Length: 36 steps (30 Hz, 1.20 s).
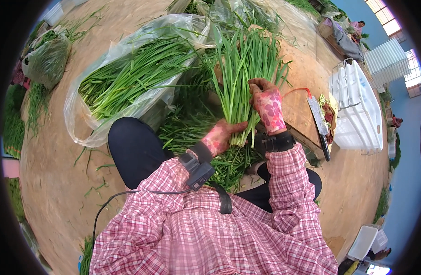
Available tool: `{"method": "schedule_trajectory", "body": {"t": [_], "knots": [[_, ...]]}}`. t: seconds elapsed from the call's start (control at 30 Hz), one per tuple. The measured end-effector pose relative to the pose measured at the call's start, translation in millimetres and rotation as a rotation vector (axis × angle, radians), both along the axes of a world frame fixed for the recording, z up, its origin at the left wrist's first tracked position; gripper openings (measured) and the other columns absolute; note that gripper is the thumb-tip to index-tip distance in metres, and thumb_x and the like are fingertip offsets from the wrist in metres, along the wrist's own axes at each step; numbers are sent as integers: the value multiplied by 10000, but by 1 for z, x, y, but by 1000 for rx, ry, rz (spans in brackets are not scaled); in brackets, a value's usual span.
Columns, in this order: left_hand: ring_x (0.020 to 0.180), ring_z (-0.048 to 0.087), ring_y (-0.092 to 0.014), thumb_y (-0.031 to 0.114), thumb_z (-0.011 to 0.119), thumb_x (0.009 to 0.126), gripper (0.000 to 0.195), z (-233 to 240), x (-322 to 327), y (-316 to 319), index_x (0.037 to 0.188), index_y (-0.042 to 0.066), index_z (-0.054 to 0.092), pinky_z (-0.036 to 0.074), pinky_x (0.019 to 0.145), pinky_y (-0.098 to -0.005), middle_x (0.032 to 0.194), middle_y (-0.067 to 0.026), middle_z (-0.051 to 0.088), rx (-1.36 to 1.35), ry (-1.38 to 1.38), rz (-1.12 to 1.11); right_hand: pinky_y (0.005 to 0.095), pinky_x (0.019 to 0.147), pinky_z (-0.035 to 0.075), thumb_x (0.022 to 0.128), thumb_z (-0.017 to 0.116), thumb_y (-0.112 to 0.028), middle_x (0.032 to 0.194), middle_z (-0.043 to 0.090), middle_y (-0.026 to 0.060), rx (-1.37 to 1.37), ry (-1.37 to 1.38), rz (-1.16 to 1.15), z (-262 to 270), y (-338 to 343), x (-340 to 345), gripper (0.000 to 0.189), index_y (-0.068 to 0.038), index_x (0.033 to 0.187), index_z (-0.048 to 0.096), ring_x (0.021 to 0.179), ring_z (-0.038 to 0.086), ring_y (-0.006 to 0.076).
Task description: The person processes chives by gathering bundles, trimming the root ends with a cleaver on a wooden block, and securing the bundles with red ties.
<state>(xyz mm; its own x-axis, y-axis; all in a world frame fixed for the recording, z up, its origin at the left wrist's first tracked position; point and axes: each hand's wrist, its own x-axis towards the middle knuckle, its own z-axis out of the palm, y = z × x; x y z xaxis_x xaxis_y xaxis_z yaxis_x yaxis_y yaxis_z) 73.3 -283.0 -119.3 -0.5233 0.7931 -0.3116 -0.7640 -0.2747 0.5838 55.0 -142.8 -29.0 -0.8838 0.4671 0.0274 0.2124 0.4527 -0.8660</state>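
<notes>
My left hand, in a pink floral glove, grips the lower stalks of a bunch of garlic chives. The bunch stands fanned out, leaves pointing away from me, over the near edge of a wooden board. My right hand, gloved alike, has its fingers curled at the bunch's right side, and a few stalks come out below its palm. A knife with a broad blade and black handle lies on the board's right edge. Beside my right hand, a red tie rests on the board.
An open clear plastic bag of chives lies left. Loose leaves heap between my legs. Stacked white plastic crates stand right of the board. A cable runs from my left wrist device. Other people sit farther off.
</notes>
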Motion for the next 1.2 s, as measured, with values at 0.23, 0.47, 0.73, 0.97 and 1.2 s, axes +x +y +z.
{"method": "schedule_trajectory", "body": {"t": [0.23, 0.47, 0.73, 0.97, 1.2], "knots": [[874, 669, -185, 152, 646, 879, 340, 6, 1, -2, 1182, 34, 544, 578, 722, -364, 1029, -75, 663, -1, 28, 14, 318, 666, 503, 775, 687, -250, 743, 685, 130, 245, -252, 69, 2, 4, -16, 272, 0, 882, 701, 686, 654, 224], [943, 652, -233, 506, 609, 856, 641, -4, 1, 3, 1310, 72, 479, 536, 831, -347, 1115, -63, 629, 322, -46, 22, 227, 549, 439, 854, 621, -142, 760, 646, 42, -495, -85, -1, 6, 11, 6, 145, -9, 909, 613, 605, 584, 118], [851, 645, -178, 345, 558, 931, 364, 17, -1, 0, 1180, 82, 589, 510, 643, -296, 934, -2, 606, 127, -129, -65, 244, 562, 475, 901, 549, -95, 801, 633, 87, -751, 87, 134, 25, -15, 70, 85, -14, 893, 523, 640, 603, 149], [610, 550, -85, 185, 616, 895, 305, 37, -2, -13, 1172, 61, 583, 476, 542, -252, 798, 21, 596, -93, 128, -86, 248, 570, 439, 829, 643, -101, 766, 580, 33, -644, -258, 492, 85, -15, 103, 188, -4, 971, 568, 657, 559, 106], [796, 678, -213, 170, 634, 900, 279, -14, 0, 15, 1117, 7, 570, 569, 669, -331, 924, -109, 668, 22, 186, 50, 379, 770, 519, 767, 636, -236, 908, 685, 173, 471, -206, 267, 22, 4, 1, 380, -76, 1111, 644, 869, 661, 314]]}}
